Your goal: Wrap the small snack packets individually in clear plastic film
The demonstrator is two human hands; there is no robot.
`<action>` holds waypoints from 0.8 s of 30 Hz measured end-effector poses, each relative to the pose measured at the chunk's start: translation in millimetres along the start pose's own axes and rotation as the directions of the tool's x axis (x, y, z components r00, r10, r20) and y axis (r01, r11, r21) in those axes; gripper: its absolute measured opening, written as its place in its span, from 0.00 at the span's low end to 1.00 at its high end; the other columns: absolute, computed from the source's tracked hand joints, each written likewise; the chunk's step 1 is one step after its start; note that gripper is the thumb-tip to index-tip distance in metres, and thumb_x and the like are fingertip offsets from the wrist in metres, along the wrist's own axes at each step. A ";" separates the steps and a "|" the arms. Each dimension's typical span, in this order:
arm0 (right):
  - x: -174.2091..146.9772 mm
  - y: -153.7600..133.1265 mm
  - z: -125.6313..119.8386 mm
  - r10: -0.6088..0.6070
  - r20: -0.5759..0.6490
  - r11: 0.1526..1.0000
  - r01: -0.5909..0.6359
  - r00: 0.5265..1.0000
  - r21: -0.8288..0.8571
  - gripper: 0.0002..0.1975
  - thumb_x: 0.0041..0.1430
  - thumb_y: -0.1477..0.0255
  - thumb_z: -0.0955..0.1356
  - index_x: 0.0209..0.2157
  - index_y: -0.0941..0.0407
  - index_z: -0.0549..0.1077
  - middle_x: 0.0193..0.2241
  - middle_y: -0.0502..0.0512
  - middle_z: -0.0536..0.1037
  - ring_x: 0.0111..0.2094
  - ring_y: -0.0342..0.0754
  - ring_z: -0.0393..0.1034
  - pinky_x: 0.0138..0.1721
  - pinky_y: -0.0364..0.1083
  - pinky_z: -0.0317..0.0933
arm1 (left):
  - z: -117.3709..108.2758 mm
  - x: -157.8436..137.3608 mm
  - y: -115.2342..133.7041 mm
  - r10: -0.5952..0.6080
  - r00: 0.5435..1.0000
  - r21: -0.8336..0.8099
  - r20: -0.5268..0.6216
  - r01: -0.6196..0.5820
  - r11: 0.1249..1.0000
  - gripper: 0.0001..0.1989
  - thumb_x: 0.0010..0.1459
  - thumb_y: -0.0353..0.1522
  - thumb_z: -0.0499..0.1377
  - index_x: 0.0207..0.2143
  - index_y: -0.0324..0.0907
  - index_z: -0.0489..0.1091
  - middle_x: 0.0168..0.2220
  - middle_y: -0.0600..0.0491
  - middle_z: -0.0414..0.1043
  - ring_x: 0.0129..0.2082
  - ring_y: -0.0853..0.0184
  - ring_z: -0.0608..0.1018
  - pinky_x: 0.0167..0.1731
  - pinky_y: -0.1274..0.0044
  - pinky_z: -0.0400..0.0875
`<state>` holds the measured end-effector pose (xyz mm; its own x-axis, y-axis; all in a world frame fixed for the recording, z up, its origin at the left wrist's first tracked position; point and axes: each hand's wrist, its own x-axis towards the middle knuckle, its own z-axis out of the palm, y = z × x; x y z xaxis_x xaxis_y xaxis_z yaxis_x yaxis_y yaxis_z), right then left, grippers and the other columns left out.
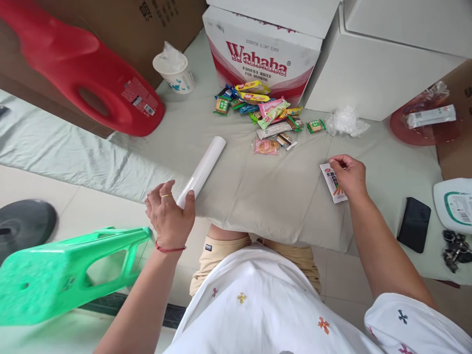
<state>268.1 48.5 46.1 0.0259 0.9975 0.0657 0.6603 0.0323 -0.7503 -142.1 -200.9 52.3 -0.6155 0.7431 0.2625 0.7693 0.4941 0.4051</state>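
One packet is being pinched at its upper edge by the right hand, thumb against fingers, probably because so flat a wrapper is offering little else to grasp; this hold is also leaving much of its printed face showing. It is sitting at the right of the table, nearer the person than the crumpled clear plastic. The left hand is lying over the near end of the white roll, thumb against its side and fingers spreading; whether it is gripping or merely touching, I cannot tell. The roll is slanting away toward the box, before which the snacks are lying heaped, the box perhaps serving as a backstop. As for writing, the box is reading "Wahaha ® PURIFIED WATER FOR DRINKING" in red and black; a yellow wrapper among the snacks is seemingly showing "nabati"; the packet is displaying "大面", the rest being partly covered by fingers. The red jug is carrying a barcode label too small for reading.
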 end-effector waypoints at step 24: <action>91.6 -17.9 -32.2 -0.031 -0.349 0.938 0.147 0.937 0.313 0.11 0.58 0.64 0.75 0.29 0.48 0.70 0.30 0.50 0.73 0.36 0.51 0.70 0.32 0.50 0.67 | -3.4 106.8 -49.6 -0.019 0.997 0.110 -0.079 0.028 0.994 0.33 0.52 0.32 0.68 0.60 0.38 0.65 0.66 0.42 0.62 0.68 0.34 0.60 0.65 0.43 0.56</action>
<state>282.9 137.3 86.7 0.2655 0.9115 0.3142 0.3888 0.1970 -0.9000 -246.5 -147.5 63.2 -0.6418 0.6954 0.3232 0.7660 0.5614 0.3132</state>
